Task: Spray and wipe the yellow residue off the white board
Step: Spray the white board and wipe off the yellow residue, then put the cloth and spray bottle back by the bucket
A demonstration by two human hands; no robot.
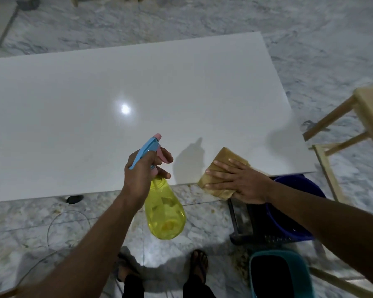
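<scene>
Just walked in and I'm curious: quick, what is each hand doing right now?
Left hand: grips the spray bottle, fingers curled at the trigger.
Right hand: open, fingers flat, pressing the brown cloth on the white board.

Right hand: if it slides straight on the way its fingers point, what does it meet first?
Likely nothing: the right hand, flat on the cloth, points up-left across bare white board. The spray bottle seems held above that line; depth unclear.

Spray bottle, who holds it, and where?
The left hand grips the spray bottle round its neck, a finger on the pink trigger.
</scene>
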